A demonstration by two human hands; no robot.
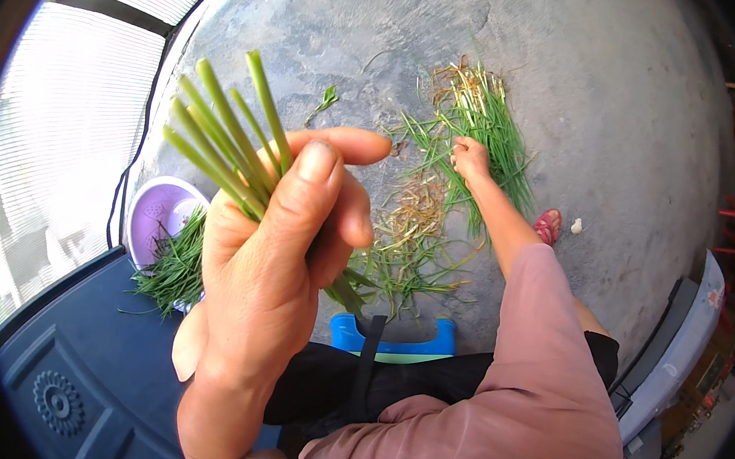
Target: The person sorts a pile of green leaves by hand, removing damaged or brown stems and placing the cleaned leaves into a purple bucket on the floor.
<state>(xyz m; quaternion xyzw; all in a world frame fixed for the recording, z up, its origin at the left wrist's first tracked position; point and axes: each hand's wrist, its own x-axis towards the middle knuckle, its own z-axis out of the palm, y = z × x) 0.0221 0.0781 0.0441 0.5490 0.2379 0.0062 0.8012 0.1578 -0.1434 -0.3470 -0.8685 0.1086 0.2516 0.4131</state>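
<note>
Close up, my left hand (274, 248) is closed around a small bunch of chives (231, 143). Their pale green stalk ends stick up past the thumb, and darker leaves hang out below the fist. Further off to the right, my right hand (471, 157) reaches down to a larger pile of chives (502, 145) on the floor. Its fingers are curled together at the pile's left side; what they pinch, if anything, is too small to make out. White and brownish root ends lie at the far end of that pile.
Dry brown scraps (417, 212) and loose green leaves litter the concrete floor (589, 100) before me. At left a purple basin (146, 210) has greens (176, 265) spilling over its rim, beside a dark blue plastic surface (120, 356). A blue plastic edge (392, 347) shows below my lap.
</note>
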